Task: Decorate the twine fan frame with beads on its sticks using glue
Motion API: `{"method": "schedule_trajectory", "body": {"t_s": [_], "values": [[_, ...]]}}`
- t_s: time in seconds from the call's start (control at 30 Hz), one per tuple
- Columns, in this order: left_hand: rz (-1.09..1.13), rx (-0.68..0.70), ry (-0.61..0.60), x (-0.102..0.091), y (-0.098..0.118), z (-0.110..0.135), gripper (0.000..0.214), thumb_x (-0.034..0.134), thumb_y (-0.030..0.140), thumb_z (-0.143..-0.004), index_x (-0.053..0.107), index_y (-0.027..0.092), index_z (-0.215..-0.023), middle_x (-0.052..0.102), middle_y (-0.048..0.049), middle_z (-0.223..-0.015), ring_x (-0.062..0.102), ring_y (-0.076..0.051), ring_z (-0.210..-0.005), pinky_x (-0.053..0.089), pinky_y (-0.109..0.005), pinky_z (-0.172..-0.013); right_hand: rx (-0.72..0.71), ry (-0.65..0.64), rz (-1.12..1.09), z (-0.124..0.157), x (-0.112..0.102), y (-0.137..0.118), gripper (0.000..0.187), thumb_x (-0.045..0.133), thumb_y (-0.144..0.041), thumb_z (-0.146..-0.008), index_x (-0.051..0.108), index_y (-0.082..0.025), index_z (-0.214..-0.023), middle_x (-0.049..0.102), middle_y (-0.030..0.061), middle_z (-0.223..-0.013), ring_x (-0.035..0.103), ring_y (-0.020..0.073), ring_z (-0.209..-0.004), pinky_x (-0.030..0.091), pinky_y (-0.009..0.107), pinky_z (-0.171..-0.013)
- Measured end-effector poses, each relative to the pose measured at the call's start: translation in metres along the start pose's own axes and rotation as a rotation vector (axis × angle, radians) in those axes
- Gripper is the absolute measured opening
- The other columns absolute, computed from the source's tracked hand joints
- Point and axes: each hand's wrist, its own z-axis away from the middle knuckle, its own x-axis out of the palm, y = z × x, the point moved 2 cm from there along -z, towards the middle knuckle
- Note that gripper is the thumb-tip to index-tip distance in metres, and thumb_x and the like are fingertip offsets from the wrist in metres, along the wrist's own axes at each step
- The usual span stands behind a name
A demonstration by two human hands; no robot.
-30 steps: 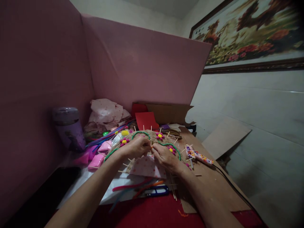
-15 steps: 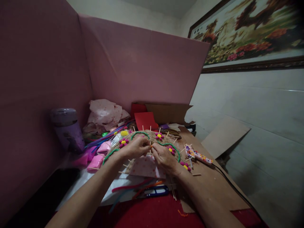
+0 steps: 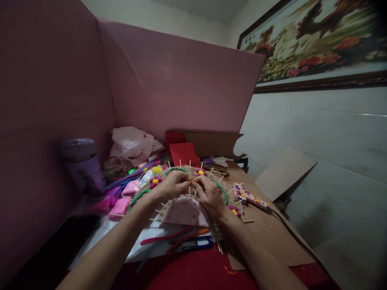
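My left hand [image 3: 174, 186] and my right hand [image 3: 210, 196] meet fingertip to fingertip, both pinched closed on a small orange piece of pipe cleaner [image 3: 191, 183], mostly hidden by the fingers. Beneath them lies a fan-shaped craft woven from twine [image 3: 171, 195], with wooden sticks jutting from its edge. Green pipe cleaner [image 3: 224, 192] curves across it, and magenta flowers with yellow centres [image 3: 156, 181] dot the weave. A half-round of spotted pink fabric [image 3: 185, 211] fills its lower middle.
Blue-handled thread snips [image 3: 199, 242] lie near the front beside pink and orange pipe cleaners [image 3: 193, 233]. A flower-patterned glue gun [image 3: 250, 198], its cord trailing, rests on cardboard [image 3: 266, 237] at right. On the left stand a purple bottle [image 3: 83, 167] and pink packets [image 3: 120, 206].
My right hand has tilted, its fingers now bunched higher against the left fingertips and covering a flower. More of the spotted fabric shows. The view has shifted slightly.
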Motion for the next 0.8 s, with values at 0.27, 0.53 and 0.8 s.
{"method": "schedule_trajectory", "body": {"t_s": [0.27, 0.53, 0.8], "values": [[0.673, -0.137, -0.036, 0.013, -0.009, 0.000, 0.035, 0.065, 0.044, -0.067, 0.051, 0.012, -0.064, 0.054, 0.0019, -0.052, 0.043, -0.004, -0.035, 0.031, -0.017, -0.033, 0.018, 0.096, -0.087, -0.001, -0.005, -0.005, 0.014, 0.040, -0.024, -0.088, 0.048, -0.020, -0.077, 0.050, -0.0004, -0.069, 0.047, 0.0129, -0.061, 0.036, 0.024, -0.057], [0.857, -0.229, -0.131, 0.018, -0.014, 0.000, 0.029, 0.071, 0.033, -0.065, 0.058, 0.007, -0.069, 0.059, -0.0031, -0.059, 0.053, -0.007, -0.044, 0.038, -0.016, -0.037, -0.076, 0.121, 0.002, -0.001, -0.009, -0.006, 0.011, 0.044, -0.016, -0.084, 0.051, -0.020, -0.078, 0.053, 0.0026, -0.075, 0.049, 0.0159, -0.073, 0.037, 0.027, -0.066], [0.828, -0.232, -0.129, 0.019, -0.014, 0.001, 0.034, 0.071, 0.038, -0.064, 0.060, 0.007, -0.072, 0.059, -0.0037, -0.061, 0.054, -0.008, -0.046, 0.040, -0.017, -0.038, -0.077, 0.089, -0.016, -0.002, -0.013, -0.008, 0.012, 0.046, -0.014, -0.083, 0.053, -0.020, -0.076, 0.054, 0.0020, -0.074, 0.050, 0.0157, -0.072, 0.039, 0.027, -0.066]]}}
